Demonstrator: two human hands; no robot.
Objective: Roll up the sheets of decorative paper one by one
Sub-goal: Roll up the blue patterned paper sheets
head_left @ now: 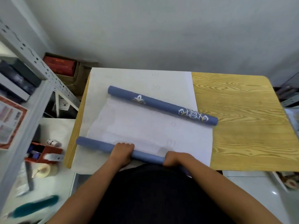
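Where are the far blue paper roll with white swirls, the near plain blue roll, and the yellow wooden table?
Far blue paper roll with white swirls (161, 105), head view, mid-length.
Near plain blue roll (146, 155), head view, between the hands.
Yellow wooden table (242, 126), head view, bare top.

blue paper roll (161, 105), white-gold floral motifs; yellow wood-grain table (242, 126).

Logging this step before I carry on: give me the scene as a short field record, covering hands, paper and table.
left hand: grips the near blue roll
right hand: grips the same roll
far roll: blue with white ornament, lies aslant, untouched
sheet: white side up, flat between both rolls
surface: wooden table, white paper beneath
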